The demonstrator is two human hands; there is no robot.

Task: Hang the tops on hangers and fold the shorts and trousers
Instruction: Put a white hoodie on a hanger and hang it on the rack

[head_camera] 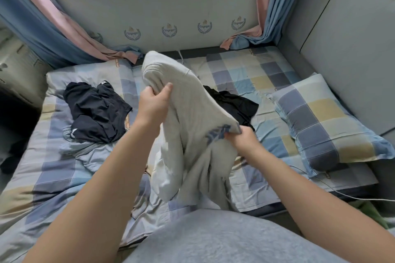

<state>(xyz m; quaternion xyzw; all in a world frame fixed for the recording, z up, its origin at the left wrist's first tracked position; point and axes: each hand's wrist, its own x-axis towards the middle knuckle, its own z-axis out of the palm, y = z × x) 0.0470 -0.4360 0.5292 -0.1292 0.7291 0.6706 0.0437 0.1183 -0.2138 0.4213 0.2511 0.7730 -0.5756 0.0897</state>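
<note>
— What have you got?
— My left hand point(152, 104) pinches the grey garment point(192, 117) near its ribbed end, up over the bed point(245, 66). My right hand point(239, 140) pinches its blue print.
— What could go wrong?
— It's all bunched up. If a pinch slips, it could drop onto the black clothes point(235, 104).

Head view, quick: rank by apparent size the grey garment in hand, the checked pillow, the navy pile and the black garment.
1. grey garment and checked pillow: they look alike, and the garment is held nearer the camera, so unranked.
2. navy pile.
3. black garment, partly hidden behind the grey one.
</note>
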